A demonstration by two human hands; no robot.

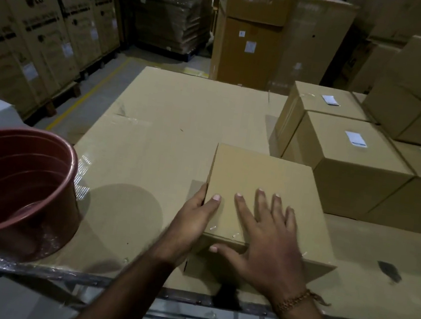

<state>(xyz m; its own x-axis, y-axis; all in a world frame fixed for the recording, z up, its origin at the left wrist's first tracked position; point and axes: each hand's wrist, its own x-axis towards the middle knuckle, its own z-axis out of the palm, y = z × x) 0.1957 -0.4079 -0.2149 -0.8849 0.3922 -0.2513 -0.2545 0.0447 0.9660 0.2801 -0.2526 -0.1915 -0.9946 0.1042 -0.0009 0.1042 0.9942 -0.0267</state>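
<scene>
Your left hand clamps the small box at its left side; your right hand lies flat on top, fingers spread. The box sits near on the big carton, and you seem to be steadying it; lifting it likely needs 2 gripping hands.

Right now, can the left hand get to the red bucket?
Probably yes. The left hand grips the left edge of the small box, and only bare cardboard sheet lies between it and the red bucket. It would have to let go first.
</scene>
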